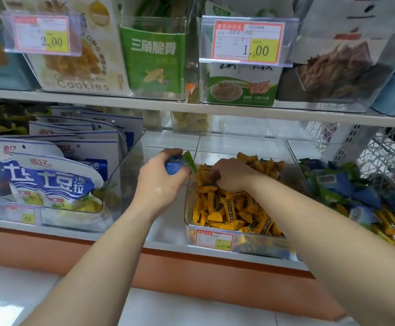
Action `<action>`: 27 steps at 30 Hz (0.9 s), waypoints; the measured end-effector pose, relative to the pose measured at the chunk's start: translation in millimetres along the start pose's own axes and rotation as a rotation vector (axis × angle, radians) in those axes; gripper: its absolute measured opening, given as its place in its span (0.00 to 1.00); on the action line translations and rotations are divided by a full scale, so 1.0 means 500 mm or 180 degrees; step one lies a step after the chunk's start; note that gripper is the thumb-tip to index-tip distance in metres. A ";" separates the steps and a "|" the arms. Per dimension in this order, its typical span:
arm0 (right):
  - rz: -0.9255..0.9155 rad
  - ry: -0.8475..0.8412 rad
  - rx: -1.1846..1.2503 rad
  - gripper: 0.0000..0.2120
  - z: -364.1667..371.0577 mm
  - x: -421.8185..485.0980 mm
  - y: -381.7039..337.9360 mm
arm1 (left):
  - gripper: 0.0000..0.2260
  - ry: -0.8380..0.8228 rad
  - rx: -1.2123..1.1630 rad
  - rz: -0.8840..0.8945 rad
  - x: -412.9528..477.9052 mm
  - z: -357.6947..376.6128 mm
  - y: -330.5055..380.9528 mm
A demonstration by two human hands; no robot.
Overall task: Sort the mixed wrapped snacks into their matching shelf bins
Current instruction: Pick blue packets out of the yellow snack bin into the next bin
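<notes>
A clear middle bin (215, 228) on the lower shelf is full of small orange wrapped snacks (234, 208). My right hand (231, 175) reaches down into that pile, fingers curled among the wrappers; whether it grips one is hidden. My left hand (161, 180) hovers just left of the bin's rim, shut on blue and green wrapped snacks (180, 164). To the right, another clear bin (305, 175) holds mixed blue, green and orange wrapped snacks (347, 189).
Left of my hands stands a bin of large blue and white chip bags (50, 175). The upper shelf (191, 105) carries clear bins of cookies and green packets with price tags (248, 41). A wire rack (389, 147) is at the far right.
</notes>
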State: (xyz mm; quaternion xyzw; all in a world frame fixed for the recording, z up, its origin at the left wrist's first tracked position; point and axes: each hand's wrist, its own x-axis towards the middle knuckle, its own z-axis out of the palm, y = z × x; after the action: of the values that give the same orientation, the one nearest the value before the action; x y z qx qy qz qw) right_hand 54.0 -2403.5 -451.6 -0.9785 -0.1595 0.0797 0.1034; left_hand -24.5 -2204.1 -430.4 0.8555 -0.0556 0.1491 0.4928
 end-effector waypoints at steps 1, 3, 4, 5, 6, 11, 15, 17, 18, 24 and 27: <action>-0.0077 0.0007 -0.0034 0.08 -0.001 0.003 0.000 | 0.18 0.0002 -0.0016 -0.0001 -0.001 -0.002 -0.001; -0.0127 0.0013 0.0109 0.05 -0.004 0.002 0.005 | 0.18 -0.0003 -0.0040 -0.0001 -0.002 -0.005 -0.002; -0.0104 0.0061 0.0194 0.04 -0.005 -0.001 0.008 | 0.18 -0.0003 -0.0050 0.0006 -0.002 -0.006 -0.002; -0.0077 0.0166 0.0223 0.04 -0.006 -0.007 0.010 | 0.18 -0.0003 -0.0065 0.0012 -0.003 -0.008 -0.001; -0.0054 0.0340 0.0209 0.05 -0.008 -0.013 0.011 | 0.18 -0.0001 -0.0087 0.0013 -0.004 -0.010 0.000; 0.0198 0.1198 0.1063 0.07 -0.050 -0.077 0.005 | 0.19 0.0035 -0.0326 -0.0006 -0.011 -0.012 0.016; 0.0600 0.1393 0.2689 0.07 -0.079 -0.173 -0.006 | 0.22 -0.0089 -0.0652 0.0037 -0.027 0.010 0.054; 0.0796 0.1362 0.3102 0.05 -0.079 -0.222 -0.006 | 0.25 -0.0229 -0.0830 0.0029 -0.040 0.031 0.077; 0.0905 0.1311 0.3275 0.05 -0.077 -0.244 -0.007 | 0.26 -0.0314 -0.0906 0.0019 -0.047 0.043 0.088; 0.1152 0.1293 0.4809 0.05 -0.061 -0.334 -0.006 | 0.21 -0.0618 -0.1163 0.0192 -0.087 0.117 0.142; 0.1004 0.1314 0.5145 0.10 -0.065 -0.355 -0.008 | 0.21 -0.0562 -0.1111 0.0239 -0.094 0.143 0.161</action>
State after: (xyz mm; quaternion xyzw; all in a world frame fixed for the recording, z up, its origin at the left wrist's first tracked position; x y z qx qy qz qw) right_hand -107.1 -2463.9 -397.7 -0.6096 0.1069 0.0026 0.7855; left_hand -74.2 -2309.0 -411.9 0.7642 -0.1555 0.0798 0.6209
